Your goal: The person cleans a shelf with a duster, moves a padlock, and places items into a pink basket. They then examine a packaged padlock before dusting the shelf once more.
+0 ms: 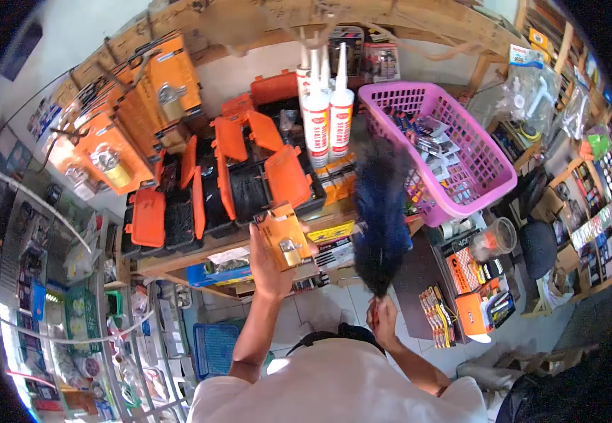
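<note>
My left hand (270,273) is closed around the edge of a padlock on an orange card (280,227), raised in front of the shelf edge. The brass padlock body faces up. My right hand (384,321) grips the handle of a dark blue and black feather duster (379,225), which points up toward the shelf and looks smeared by motion. Behind the padlock card stand black organizer boxes with orange lids (286,178), several of them flipped up. More carded padlocks (111,159) hang at the left.
White sealant tubes (316,130) stand upright mid-shelf. To their right is a pink plastic basket (486,199) holding small packets. A clear jar (498,237) and packaged goods sit lower right. A wire rack (112,366) runs along the left, with a blue crate (214,350) on the floor.
</note>
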A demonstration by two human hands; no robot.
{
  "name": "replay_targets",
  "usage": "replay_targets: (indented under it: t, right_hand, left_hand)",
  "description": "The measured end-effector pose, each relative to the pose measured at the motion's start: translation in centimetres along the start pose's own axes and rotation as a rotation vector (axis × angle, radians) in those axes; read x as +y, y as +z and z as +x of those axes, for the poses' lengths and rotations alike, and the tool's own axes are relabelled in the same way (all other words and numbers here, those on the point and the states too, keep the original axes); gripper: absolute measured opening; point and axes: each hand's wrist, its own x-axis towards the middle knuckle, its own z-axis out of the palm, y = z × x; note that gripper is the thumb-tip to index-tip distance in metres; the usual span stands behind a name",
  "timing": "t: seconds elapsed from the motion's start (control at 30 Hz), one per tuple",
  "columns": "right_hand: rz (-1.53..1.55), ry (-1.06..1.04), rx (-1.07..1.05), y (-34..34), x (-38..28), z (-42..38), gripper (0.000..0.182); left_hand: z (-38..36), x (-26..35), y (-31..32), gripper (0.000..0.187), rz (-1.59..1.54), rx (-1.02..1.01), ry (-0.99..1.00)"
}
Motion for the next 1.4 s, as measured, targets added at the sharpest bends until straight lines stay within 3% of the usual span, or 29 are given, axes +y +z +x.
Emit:
replay_targets:
  t: [0.07, 0.13, 0.17, 0.2, 0.27, 0.33, 0.43, 0.6, 0.63, 0.67, 0.73, 0.77, 0.83, 0.87, 0.93, 0.97, 1.0, 1.03, 1.07, 1.1, 1.2, 1.23, 1.27, 1.33, 1.4]
  right_hand:
    - [0.058, -0.073, -0.034, 0.2, 0.8, -1.6, 0.03]
    - [-0.226, -0.311, -0.251, -0.1, 1.1, -2.3, 0.029]
    - [-0.409, -0.28, -0.309, 0.1, 0.6, -2.6, 0.027]
    - [-0.412, -0.281, -0.32, 0.6, 0.1, -3.1, 0.027]
    - [-0.523, -0.224, -0.385, 3.6, -2.5, -3.5, 0.025]
    - [-0.494, -0.117, -0.405, 2.7, 0.1, -4.2, 0.03]
    - [-0.618, -0.154, -0.53, 3.6, 0.6, -4.3, 0.031]
    - [-0.552, -0.044, -0.493, 6.2, 0.1, -4.9, 0.029]
    - [-0.566, -0.102, -0.572, 6.7, 0.0, -4.8, 0.029]
    - [-0.57, -0.096, -0.581, 6.8, 0.5, -5.3, 0.029]
    - [-0.535, -0.006, -0.461, 6.5, 2.0, -5.8, 0.027]
    - [-0.495, -0.068, -0.51, 6.6, 2.6, -5.6, 0.032]
    - [-0.523, -0.167, -0.548, 7.7, 2.8, -5.8, 0.033]
    - [-0.547, -0.266, -0.573, 8.1, 2.8, -5.9, 0.034]
    - [-0.522, -0.151, -0.586, 7.8, 2.4, -5.5, 0.036]
    - [-0.52, -0.073, -0.581, 7.2, 3.2, -5.4, 0.035]
    - [-0.52, 0.004, -0.576, 6.9, 3.5, -5.3, 0.038]
    - [-0.565, -0.075, -0.699, 7.9, 2.0, -4.7, 0.039]
    - [-0.565, -0.074, -0.705, 7.7, 2.2, -4.8, 0.039]
    - [-0.53, -0.034, -0.647, 7.4, 2.7, -4.8, 0.038]
    - [-0.431, 0.061, -0.581, 8.2, 2.7, -4.5, 0.038]
    - [-0.488, -0.07, -0.647, 8.6, 2.6, -4.2, 0.039]
    - [-0.541, -0.204, -0.707, 8.8, 2.6, -4.2, 0.042]
    - [-0.499, -0.155, -0.648, 8.0, 3.9, -4.0, 0.039]
    - [-0.462, -0.103, -0.594, 7.9, 3.7, -3.8, 0.037]
  left_hand:
    - [0.5, 0.7, -1.2, 0.063, -0.012, -0.016, 0.075]
    - [0.5, 1.7, -1.6, 0.061, -0.018, -0.017, 0.161]
    - [0.1, 2.3, -1.1, 0.061, -0.205, 0.135, 0.181]
    - [-0.1, 2.8, -1.4, 0.061, -0.208, 0.14, 0.191]
    - [-0.5, 3.8, -2.1, 0.059, 0.379, 0.275, 0.11]
    - [-0.7, 5.2, -2.4, 0.07, -0.281, 0.287, 0.255]
    - [-2.4, 6.3, -3.4, 0.072, -0.206, 0.263, 0.275]
    - [-4.4, 8.6, -5.6, 0.078, -0.247, 0.464, 0.325]
    - [-4.6, 8.7, -6.2, 0.077, -0.182, 0.392, 0.329]
    - [-4.9, 9.8, -7.5, 0.082, -0.145, 0.064, 0.283]
    - [-5.8, 10.0, -8.4, 0.09, -0.219, 0.003, 0.277]
    - [-6.2, 9.8, -8.5, 0.09, -0.221, 0.009, 0.285]
    - [-6.7, 11.1, -5.1, 0.095, -0.025, 0.587, 0.307]
    - [-6.8, 8.8, -12.5, 0.089, -0.119, -0.361, 0.341]
    - [-7.1, 9.8, -11.3, 0.088, -0.217, -0.02, 0.35]
    - [-7.3, 10.0, -10.5, 0.088, -0.217, -0.014, 0.357]
    - [-7.4, 10.6, -8.4, 0.085, -0.152, 0.242, 0.38]
    - [-7.4, 10.9, -7.4, 0.083, -0.086, 0.498, 0.4]
    - [-7.7, 10.8, -9.4, 0.086, 0.087, -0.152, 0.471]
    - [-7.8, 10.7, -9.6, 0.086, 0.09, -0.151, 0.475]
    - [-7.7, 10.7, -9.0, 0.087, -0.123, 0.309, 0.421]
    - [-7.7, 10.8, -8.6, 0.087, -0.195, 0.463, 0.397]
    - [-8.3, 7.6, -15.6, 0.086, 0.001, 0.153, 0.464]
    - [-8.1, 10.4, -12.8, 0.087, -0.159, 0.002, 0.3]
    - [-8.1, 10.1, -12.9, 0.084, -0.134, -0.04, 0.312]
